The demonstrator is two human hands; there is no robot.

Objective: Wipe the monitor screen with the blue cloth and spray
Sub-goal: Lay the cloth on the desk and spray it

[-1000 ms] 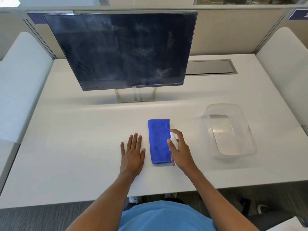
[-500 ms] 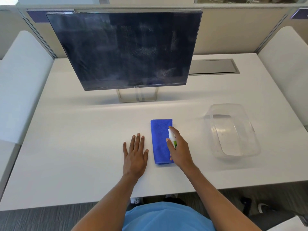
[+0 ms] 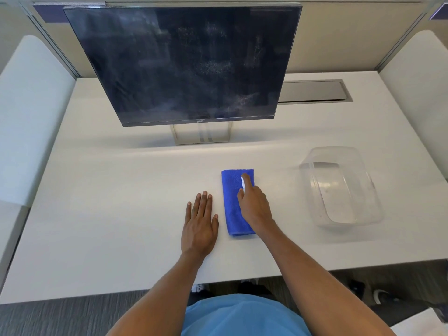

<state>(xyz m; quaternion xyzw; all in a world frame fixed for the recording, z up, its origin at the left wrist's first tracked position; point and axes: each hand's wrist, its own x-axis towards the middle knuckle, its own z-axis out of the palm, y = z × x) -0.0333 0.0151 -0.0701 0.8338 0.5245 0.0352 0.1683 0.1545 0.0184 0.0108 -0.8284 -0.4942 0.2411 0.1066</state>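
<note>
where folded, plush blue cloth [image 3: 234,202]

A clear plastic tub [image 3: 341,187] sits on the white desk [image 3: 109,202], right of centre.

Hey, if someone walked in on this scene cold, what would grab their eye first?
Probably the big dark smudged monitor screen standing at the back of the white desk. Next, the bright blue folded cloth lying near the front, where the right hand holds a small white spray bottle over it. The left hand lies flat beside the cloth.
</note>
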